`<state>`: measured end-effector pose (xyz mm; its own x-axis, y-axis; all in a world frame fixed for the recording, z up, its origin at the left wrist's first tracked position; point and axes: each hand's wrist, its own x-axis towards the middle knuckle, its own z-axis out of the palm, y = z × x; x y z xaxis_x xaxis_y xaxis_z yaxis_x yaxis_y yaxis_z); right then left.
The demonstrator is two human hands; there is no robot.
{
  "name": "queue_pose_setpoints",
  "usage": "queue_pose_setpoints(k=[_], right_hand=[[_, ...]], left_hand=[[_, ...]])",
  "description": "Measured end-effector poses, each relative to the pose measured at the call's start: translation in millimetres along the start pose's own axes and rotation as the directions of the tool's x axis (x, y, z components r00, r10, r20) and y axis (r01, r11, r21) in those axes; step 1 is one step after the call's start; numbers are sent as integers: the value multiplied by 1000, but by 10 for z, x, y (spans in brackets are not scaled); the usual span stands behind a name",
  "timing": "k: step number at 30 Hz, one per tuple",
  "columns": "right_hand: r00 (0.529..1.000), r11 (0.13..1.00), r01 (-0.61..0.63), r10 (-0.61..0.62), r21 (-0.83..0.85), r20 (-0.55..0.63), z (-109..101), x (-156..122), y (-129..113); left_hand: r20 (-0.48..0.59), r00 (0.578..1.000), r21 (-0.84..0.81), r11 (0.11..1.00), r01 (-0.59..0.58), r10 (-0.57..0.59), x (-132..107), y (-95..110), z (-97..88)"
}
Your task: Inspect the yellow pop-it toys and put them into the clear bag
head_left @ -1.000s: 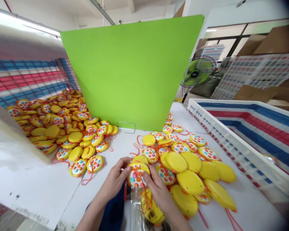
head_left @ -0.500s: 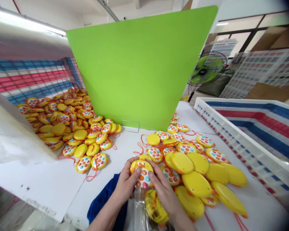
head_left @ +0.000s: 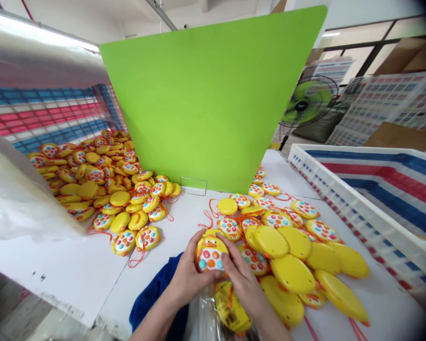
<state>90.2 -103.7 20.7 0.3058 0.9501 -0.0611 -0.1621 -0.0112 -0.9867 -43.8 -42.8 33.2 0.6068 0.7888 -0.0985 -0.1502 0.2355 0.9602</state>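
Observation:
A yellow duck-shaped toy (head_left: 211, 251) with round coloured buttons on a white belly is held upright, its face towards me. My left hand (head_left: 188, 270) grips its left side, the thumb along the lower edge. On the other side my right hand (head_left: 239, 272) holds it, thumb resting at the buttons. Just below, between my forearms, a bagged duck toy (head_left: 230, 308) lies in clear plastic with dark print. Several loose duck toys (head_left: 293, 273) lie to the right, many with their plain backs up and orange cords attached. A dark blue cloth (head_left: 156, 293) lies under my left forearm.
A large heap of duck toys (head_left: 92, 175) fills the left side, beside plastic sheeting (head_left: 24, 189). A green board (head_left: 206, 109) stands upright across the table, with a wire stand (head_left: 193, 187) at its foot. At right are a white crate (head_left: 341, 199) and a fan (head_left: 305, 102).
The toy in my hands has tilted slightly and come up a little. My left thumb has slid from its front down to the lower edge. The view has shifted slightly.

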Motion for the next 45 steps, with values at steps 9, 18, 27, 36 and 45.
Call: queue_pose_setpoints(k=[9, 18, 27, 36, 45], right_hand=[[998, 999, -20, 17, 37, 64, 22, -6, -15], [926, 912, 181, -284, -368, -248, -269, 154, -1], [891, 907, 255, -355, -335, -283, -239, 131, -79], [995, 967, -99, 96, 235, 24, 48, 101, 145], [975, 849, -196, 224, 491, 2, 55, 73, 204]], left_hand=[[81, 987, 94, 985, -147, 139, -21, -17, -90], [-42, 966, 704, 694, -153, 256, 146, -113, -652], [-343, 837, 939, 138, 315, 426, 252, -290, -1486], [-27, 894, 918, 365, -155, 447, 128, -24, -721], [12, 926, 504, 798, -331, 377, -22, -113, -85]])
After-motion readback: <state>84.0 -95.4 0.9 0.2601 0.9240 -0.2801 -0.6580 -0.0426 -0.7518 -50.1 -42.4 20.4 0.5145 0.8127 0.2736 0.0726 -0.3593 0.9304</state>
